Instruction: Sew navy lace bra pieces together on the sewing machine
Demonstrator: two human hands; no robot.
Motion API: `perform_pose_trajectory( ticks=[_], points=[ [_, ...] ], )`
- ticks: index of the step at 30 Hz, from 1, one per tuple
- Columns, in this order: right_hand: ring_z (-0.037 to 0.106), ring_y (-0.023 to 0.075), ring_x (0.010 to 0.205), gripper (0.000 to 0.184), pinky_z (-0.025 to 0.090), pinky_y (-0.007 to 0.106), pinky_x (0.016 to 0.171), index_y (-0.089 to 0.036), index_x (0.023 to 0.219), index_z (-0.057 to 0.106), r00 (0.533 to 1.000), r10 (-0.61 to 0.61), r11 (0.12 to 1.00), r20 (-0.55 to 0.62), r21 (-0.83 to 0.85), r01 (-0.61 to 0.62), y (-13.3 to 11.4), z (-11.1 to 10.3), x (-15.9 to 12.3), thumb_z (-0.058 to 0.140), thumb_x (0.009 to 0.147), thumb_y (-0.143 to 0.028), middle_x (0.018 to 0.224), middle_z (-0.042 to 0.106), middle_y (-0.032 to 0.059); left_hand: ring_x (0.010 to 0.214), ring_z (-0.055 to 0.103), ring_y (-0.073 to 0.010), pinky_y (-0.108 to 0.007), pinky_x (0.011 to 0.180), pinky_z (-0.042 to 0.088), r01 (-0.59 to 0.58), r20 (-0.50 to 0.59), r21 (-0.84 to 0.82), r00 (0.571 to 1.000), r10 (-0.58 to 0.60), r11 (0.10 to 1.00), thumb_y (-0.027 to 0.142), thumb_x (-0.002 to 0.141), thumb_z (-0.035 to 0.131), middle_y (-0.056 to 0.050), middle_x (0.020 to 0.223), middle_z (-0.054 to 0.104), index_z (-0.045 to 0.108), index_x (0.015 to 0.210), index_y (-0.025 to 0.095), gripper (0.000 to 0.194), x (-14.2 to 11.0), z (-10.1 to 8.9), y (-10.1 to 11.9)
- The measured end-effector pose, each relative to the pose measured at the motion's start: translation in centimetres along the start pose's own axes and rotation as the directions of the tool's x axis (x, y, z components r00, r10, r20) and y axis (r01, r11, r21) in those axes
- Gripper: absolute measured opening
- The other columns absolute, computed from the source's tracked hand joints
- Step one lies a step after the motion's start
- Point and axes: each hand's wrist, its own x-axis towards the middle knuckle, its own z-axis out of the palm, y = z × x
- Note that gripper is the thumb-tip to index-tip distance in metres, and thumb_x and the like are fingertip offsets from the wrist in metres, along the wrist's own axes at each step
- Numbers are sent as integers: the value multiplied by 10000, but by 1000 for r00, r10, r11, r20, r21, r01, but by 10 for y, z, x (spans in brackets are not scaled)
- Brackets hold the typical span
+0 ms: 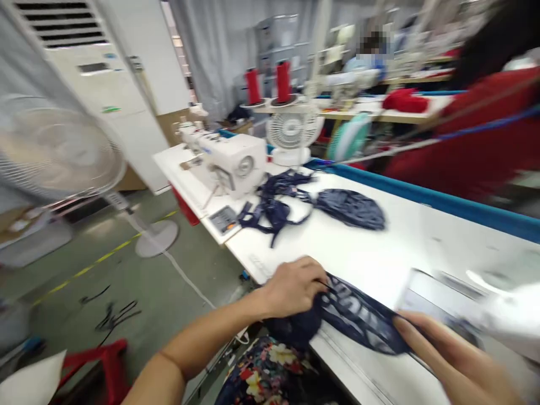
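Note:
A navy bra (358, 315) with a sheer patterned band stretches between my hands over the table's front edge. My left hand (295, 286) is closed on it near the dark padded part, which hangs down toward my lap. At the other end of the band, my right hand (442, 343) pinches the edge between thumb and fingers, and a thin dark strip trails below. Beyond my left hand lies a tangle of navy bras (276, 208) with straps. A gathered navy bundle (350, 208) rests beside it.
A white sewing machine (236, 160) stands at the table's far left end. Blurred machine parts (510, 315) are close to my right hand. A blue padded edge (442, 191) runs along the table's back. A standing fan (63, 146) is at the left, and a person in red (476, 135) at the right.

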Motion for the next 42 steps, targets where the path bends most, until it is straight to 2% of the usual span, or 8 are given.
perform_pose_trajectory(
  ticks=[2, 5, 13, 21, 28, 31, 36, 42],
  points=[
    [667, 246, 692, 261, 558, 339, 565, -329, 926, 722, 969, 230, 960, 86, 141, -240, -11, -5, -12, 586, 855, -540, 787, 710, 26, 1155, 595, -227, -289, 866, 515, -72, 79, -41, 994, 75, 997, 117, 882, 583, -80, 1170, 640, 651, 835, 198, 116, 12, 5, 14],
    [628, 207, 742, 392, 549, 316, 641, -234, 949, 708, 933, 308, 870, 187, 342, -356, -24, -8, -16, 530, 891, -578, 789, 673, 37, 1173, 573, -226, -281, 887, 490, -184, 245, -216, 941, 235, 959, 127, 877, 603, -77, 1159, 641, 643, 838, 198, 90, 25, 21, 36],
    [619, 192, 843, 363, 541, 301, 679, -256, 1141, 638, 960, 268, 906, 76, 318, -278, -10, -26, -46, 611, 867, -492, 964, 661, 55, 768, 557, -137, -239, 720, 438, -94, 360, -269, 913, 191, 958, 103, 869, 579, -2, 809, 616, 603, 812, 178, 97, 32, 58, 42],
    [557, 166, 729, 330, 451, 261, 613, -216, 843, 683, 938, 346, 882, 16, 336, -331, -17, -26, -50, 521, 911, -495, 784, 627, 27, 1269, 478, -240, -293, 946, 450, -111, 389, -321, 890, 238, 941, 158, 892, 596, -98, 1258, 552, 637, 856, 195, 66, 17, 59, 54],
    [487, 150, 658, 376, 405, 265, 556, -204, 861, 716, 903, 425, 811, 55, 421, -407, -7, -20, -58, 586, 854, -557, 739, 570, 21, 797, 568, -148, -259, 746, 441, -145, 265, -119, 949, 172, 982, 122, 927, 508, -9, 844, 608, 583, 883, 201, 117, 22, 67, 35],
    [440, 133, 580, 372, 371, 259, 507, -213, 939, 713, 891, 451, 835, -53, 380, -399, -5, -15, -59, 623, 824, -555, 654, 507, -8, 845, 579, -151, -258, 751, 443, -206, 246, -1, 948, 200, 979, 135, 936, 486, -33, 985, 610, 595, 906, 208, 134, 25, 59, 39],
    [454, 129, 586, 354, 364, 247, 493, -212, 732, 638, 916, 378, 884, -137, 348, -313, -15, -15, -55, 582, 861, -537, 662, 510, -1, 953, 608, -151, -247, 796, 469, -199, 330, -158, 913, 242, 967, 139, 905, 550, -50, 1322, 534, 627, 869, 211, 111, 16, 65, 46],
    [546, 158, 698, 301, 432, 244, 575, -225, 794, 688, 917, 389, 863, -91, 383, -328, -12, -18, -53, 657, 812, -524, 756, 617, 18, 863, 591, -157, -268, 808, 459, -39, 333, -289, 933, 138, 957, 111, 877, 588, -26, 872, 628, 617, 822, 187, 99, 29, 61, 33]
  ],
)
